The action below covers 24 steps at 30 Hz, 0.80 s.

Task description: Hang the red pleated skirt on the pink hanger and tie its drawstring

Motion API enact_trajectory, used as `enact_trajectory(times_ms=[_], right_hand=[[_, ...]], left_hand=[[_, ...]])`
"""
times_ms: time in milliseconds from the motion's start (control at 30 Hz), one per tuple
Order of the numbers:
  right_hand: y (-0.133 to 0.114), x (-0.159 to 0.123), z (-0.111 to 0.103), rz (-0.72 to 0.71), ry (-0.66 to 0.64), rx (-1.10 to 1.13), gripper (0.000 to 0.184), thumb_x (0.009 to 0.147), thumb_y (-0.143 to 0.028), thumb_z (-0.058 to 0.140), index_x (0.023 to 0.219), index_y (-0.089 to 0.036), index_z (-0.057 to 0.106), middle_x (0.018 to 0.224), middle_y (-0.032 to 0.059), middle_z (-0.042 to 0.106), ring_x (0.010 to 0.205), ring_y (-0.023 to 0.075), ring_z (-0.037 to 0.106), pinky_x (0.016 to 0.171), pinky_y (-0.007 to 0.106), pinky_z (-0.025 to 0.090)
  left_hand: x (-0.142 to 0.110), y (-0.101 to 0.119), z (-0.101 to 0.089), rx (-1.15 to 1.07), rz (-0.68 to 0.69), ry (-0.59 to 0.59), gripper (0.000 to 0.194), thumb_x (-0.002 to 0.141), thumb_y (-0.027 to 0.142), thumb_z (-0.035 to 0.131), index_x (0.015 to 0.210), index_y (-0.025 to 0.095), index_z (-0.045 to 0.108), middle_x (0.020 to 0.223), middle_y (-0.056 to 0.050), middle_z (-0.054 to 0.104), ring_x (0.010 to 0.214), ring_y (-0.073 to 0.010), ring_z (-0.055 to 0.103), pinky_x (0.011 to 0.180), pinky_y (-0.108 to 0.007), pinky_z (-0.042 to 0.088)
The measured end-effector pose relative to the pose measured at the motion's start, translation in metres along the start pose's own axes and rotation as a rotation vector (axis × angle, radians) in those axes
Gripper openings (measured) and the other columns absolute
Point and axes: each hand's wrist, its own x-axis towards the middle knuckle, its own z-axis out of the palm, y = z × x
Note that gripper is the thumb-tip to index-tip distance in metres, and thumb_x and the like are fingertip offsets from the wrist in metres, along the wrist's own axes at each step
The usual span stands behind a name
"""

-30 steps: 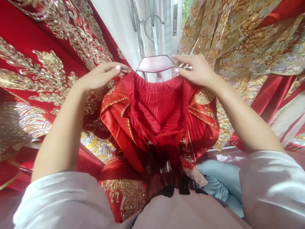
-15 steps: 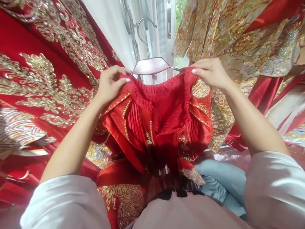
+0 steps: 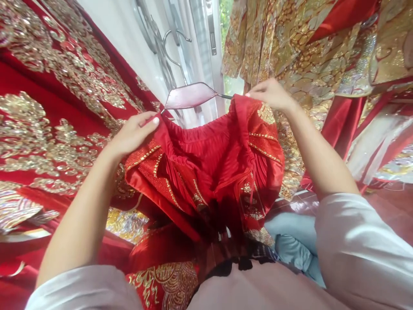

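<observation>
A red skirt [image 3: 209, 135] with a gathered elastic waistband, pleats and gold-beaded trim hangs in front of me on a hanger [image 3: 190, 95] with a wire hook and a pale pinkish centre plate. At the waistband's left corner, my left hand [image 3: 135, 131] is closed, its thumb on the front of the cloth and the other fingers partly hidden behind. My right hand [image 3: 271, 94] is at the right corner beside the end of the hanger's arm, fingers together, their tips at the outer edge of the waistband. Below, the skirt's panels fall in dark folds.
Red cloth with heavy gold sequin work [image 3: 67, 142] crowds the left side. Gold patterned garments [image 3: 297, 60] hang at the right. Behind the hanger are a white door frame [image 3: 213, 56] and pale curtain. Someone's light blue trouser leg [image 3: 295, 241] shows at lower right.
The hanger and skirt have shifted left in the view, and the left hand with them. My right thumb has slid from the front of the waistband to its outer edge.
</observation>
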Motion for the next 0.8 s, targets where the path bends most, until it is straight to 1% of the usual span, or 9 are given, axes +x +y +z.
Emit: enact_trajectory(times_ms=[133, 233, 300, 400, 500, 567, 633, 733, 800], right_hand=[[-0.012, -0.04, 0.002, -0.067, 0.226, -0.166, 0.029, 0.085, -0.037, 0.053, 0.065, -0.016, 0.06, 0.06, 0.0001, 0.052, 0.058, 0.0109, 0.04, 0.059, 0.025, 0.029], [-0.009, -0.058, 0.011, -0.071, 0.264, -0.212, 0.043, 0.091, -0.039, 0.046, 0.053, -0.02, 0.047, 0.053, -0.0013, 0.039, 0.055, 0.0124, 0.037, 0.057, 0.027, 0.029], [-0.003, -0.057, 0.012, -0.05, 0.288, -0.207, 0.051, 0.093, -0.04, 0.045, 0.047, -0.021, 0.034, 0.049, -0.0023, 0.029, 0.052, 0.0123, 0.035, 0.056, 0.027, 0.03], [0.007, -0.038, 0.004, -0.008, 0.202, -0.072, 0.054, 0.09, -0.038, 0.053, 0.045, -0.019, 0.03, 0.046, -0.0044, 0.028, 0.049, 0.0079, 0.031, 0.053, 0.025, 0.027], [0.013, -0.018, -0.001, 0.148, 0.083, 0.134, 0.048, 0.091, -0.028, 0.051, 0.047, -0.014, 0.04, 0.045, -0.0055, 0.04, 0.045, 0.002, 0.033, 0.052, 0.022, 0.026], [0.013, -0.011, -0.001, 0.265, 0.044, 0.223, 0.043, 0.091, -0.024, 0.047, 0.05, -0.01, 0.046, 0.045, -0.0049, 0.047, 0.043, -0.0001, 0.036, 0.054, 0.022, 0.028], [0.011, -0.01, -0.003, 0.273, 0.035, 0.238, 0.034, 0.086, -0.022, 0.053, 0.056, -0.004, 0.054, 0.049, -0.0033, 0.055, 0.046, -0.0008, 0.041, 0.057, 0.022, 0.032], [-0.002, -0.018, -0.014, 0.048, 0.023, 0.235, 0.015, 0.077, -0.015, 0.063, 0.082, -0.002, 0.068, 0.071, 0.0007, 0.069, 0.063, 0.0004, 0.056, 0.068, 0.021, 0.041], [-0.016, -0.026, -0.021, -0.058, -0.077, 0.26, 0.03, 0.072, -0.01, 0.068, 0.102, -0.011, 0.069, 0.093, 0.0001, 0.071, 0.079, 0.0026, 0.062, 0.078, 0.02, 0.045]], left_hand=[[0.001, -0.003, -0.001, -0.264, -0.114, -0.045, 0.027, 0.079, 0.042, 0.055, 0.097, 0.031, 0.071, 0.105, 0.001, 0.072, 0.087, -0.0235, 0.064, 0.089, -0.045, 0.046], [0.0, -0.002, -0.002, -0.267, -0.121, -0.069, 0.018, 0.076, 0.042, 0.062, 0.085, 0.031, 0.073, 0.09, 0.001, 0.074, 0.077, -0.0225, 0.063, 0.08, -0.044, 0.047], [0.001, -0.004, 0.0, -0.215, -0.074, -0.01, 0.021, 0.076, 0.049, 0.062, 0.082, 0.032, 0.073, 0.086, 0.003, 0.074, 0.074, -0.0216, 0.062, 0.076, -0.041, 0.047], [0.007, -0.015, 0.007, -0.184, 0.003, 0.138, 0.037, 0.073, 0.06, 0.061, 0.083, 0.027, 0.073, 0.083, 0.003, 0.073, 0.071, -0.0194, 0.058, 0.07, -0.037, 0.047], [0.017, -0.029, 0.016, -0.282, 0.104, 0.324, 0.051, 0.065, 0.066, 0.066, 0.077, 0.016, 0.071, 0.073, 0.0, 0.071, 0.064, -0.0129, 0.053, 0.065, -0.031, 0.047], [0.019, -0.032, 0.017, -0.324, 0.138, 0.362, 0.051, 0.063, 0.062, 0.071, 0.076, 0.012, 0.069, 0.069, 0.001, 0.069, 0.061, -0.0089, 0.05, 0.064, -0.027, 0.046], [0.016, -0.028, 0.015, -0.333, 0.133, 0.269, 0.047, 0.066, 0.052, 0.073, 0.083, 0.009, 0.068, 0.07, 0.002, 0.068, 0.061, -0.007, 0.052, 0.066, -0.026, 0.047], [0.007, -0.019, 0.009, -0.324, 0.107, 0.082, 0.049, 0.072, 0.043, 0.071, 0.099, 0.004, 0.065, 0.072, 0.002, 0.066, 0.065, -0.0071, 0.056, 0.073, -0.031, 0.048], [0.004, -0.016, 0.006, -0.297, 0.082, 0.021, 0.052, 0.075, 0.046, 0.066, 0.101, 0.001, 0.063, 0.069, 0.003, 0.063, 0.066, -0.0072, 0.056, 0.076, -0.034, 0.047]])
